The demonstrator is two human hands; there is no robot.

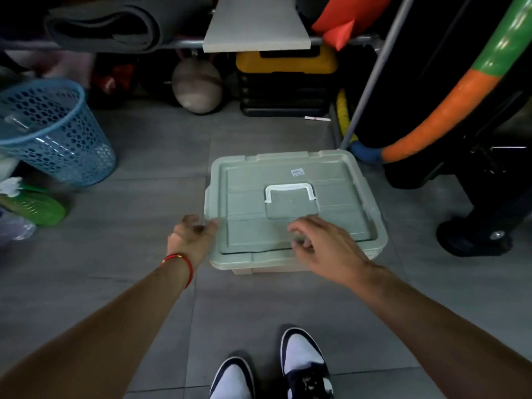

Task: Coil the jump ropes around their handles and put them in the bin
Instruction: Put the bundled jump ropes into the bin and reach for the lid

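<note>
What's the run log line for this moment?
bin: lid on | left hand: at lid edge | right hand: over lid | ropes: unseen

Grey tiled floor (149, 156), lidded pale-green bin (290, 226) on it, blue basket (54, 133), ball (197, 86), black-yellow toolbox (285, 84)

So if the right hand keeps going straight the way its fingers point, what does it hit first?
Most likely the green lid of the bin: the right hand hovers over its near part, fingers loosely curled, aimed forward and down. The white handle lies just beyond. Height above the lid is unclear.

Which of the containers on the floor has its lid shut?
The pale green bin at the hands, closed by a white-handled lid; the blue basket stands open-topped.
</note>
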